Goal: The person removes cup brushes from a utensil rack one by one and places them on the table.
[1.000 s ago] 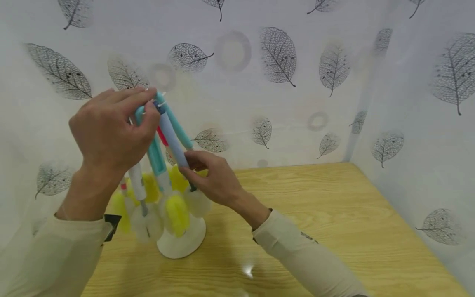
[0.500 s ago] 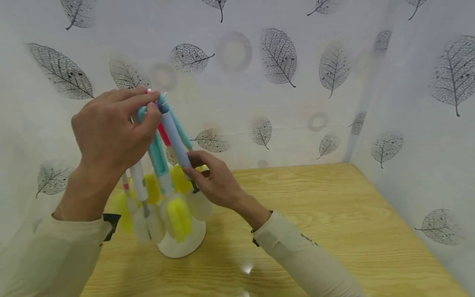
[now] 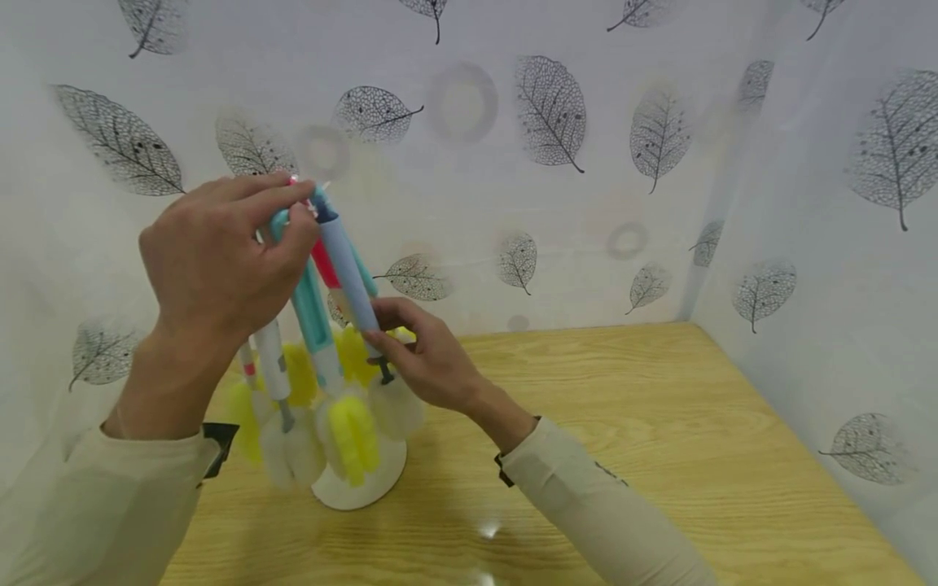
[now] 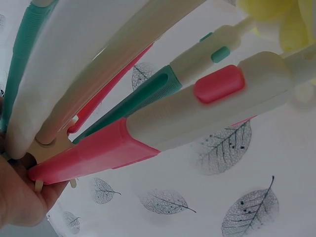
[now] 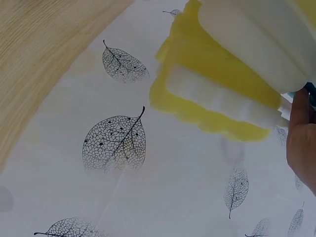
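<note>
Several sponge bottle brushes hang head down around a stand with a round white base. My left hand grips the stand's top, largely covering it in the head view. Between thumb and fingers, my right hand holds the lower handle of a blue-handled bottle brush, whose white sponge head hangs below. The blue handle's upper end is right by my left thumb. Beside it hang a teal-handled brush and a pink-handled brush.
Yellow sponge heads crowd close to my right hand. The stand is on a wood-grain table, left of its middle. A white curtain with leaf prints rises behind the table and along its right side.
The blue-handled brush and my right hand have shifted slightly right, and the upper end of its handle shows more. The hanging brushes swayed a little. My left hand stays at the stand's top.
</note>
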Tool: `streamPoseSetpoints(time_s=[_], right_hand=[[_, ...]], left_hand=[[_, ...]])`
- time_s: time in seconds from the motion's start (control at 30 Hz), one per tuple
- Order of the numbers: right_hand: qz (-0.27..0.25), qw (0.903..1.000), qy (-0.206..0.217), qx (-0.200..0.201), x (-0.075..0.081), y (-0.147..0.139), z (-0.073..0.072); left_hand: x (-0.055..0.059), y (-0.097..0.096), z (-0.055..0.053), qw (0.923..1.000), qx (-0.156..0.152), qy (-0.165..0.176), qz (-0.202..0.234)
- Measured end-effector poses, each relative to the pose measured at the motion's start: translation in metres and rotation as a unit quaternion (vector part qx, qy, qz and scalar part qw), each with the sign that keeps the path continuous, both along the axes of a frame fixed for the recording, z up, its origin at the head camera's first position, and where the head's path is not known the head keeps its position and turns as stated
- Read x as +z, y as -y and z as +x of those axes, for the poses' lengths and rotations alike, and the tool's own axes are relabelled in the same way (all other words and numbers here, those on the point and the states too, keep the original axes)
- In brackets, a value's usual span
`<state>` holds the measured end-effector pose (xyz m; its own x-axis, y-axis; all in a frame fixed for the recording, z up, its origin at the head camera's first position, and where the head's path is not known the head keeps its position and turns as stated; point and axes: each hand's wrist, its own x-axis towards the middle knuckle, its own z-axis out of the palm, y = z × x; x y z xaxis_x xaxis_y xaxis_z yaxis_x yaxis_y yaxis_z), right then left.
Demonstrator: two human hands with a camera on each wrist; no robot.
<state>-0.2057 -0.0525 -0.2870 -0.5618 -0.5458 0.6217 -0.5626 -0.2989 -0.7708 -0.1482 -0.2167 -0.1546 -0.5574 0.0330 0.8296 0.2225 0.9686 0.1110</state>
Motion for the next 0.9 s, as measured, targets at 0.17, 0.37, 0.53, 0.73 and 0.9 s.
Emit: streamPoseSetpoints(time_s=[0.17, 0.37, 0.53, 0.73, 0.9], right_hand=[[-0.016, 0.9998, 0.015, 0.0, -0.002, -0.001, 0.0], [-0.042, 0.9982, 0.041, -0.015, -0.005, -0.008, 0.0], [-0.03, 0.9982, 0.047, -0.02, -0.014, -0.022, -0.002], [-0.005, 0.9974, 0.052, -0.05, -0.029, -0.04, -0.003], [0.004, 0.9938, 0.052, -0.098, -0.04, -0.054, -0.007]], left_hand=[[-0.001, -0.001, 0.0, 0.9999, -0.001, -0.01, 0.0], [-0.001, -0.001, -0.001, 0.9999, 0.003, -0.014, 0.001], [-0.002, -0.002, -0.001, 0.9999, 0.009, -0.011, 0.005], [-0.003, -0.001, -0.001, 0.9999, 0.008, -0.009, 0.012], [-0.003, -0.001, -0.002, 0.9996, 0.003, -0.025, 0.011]])
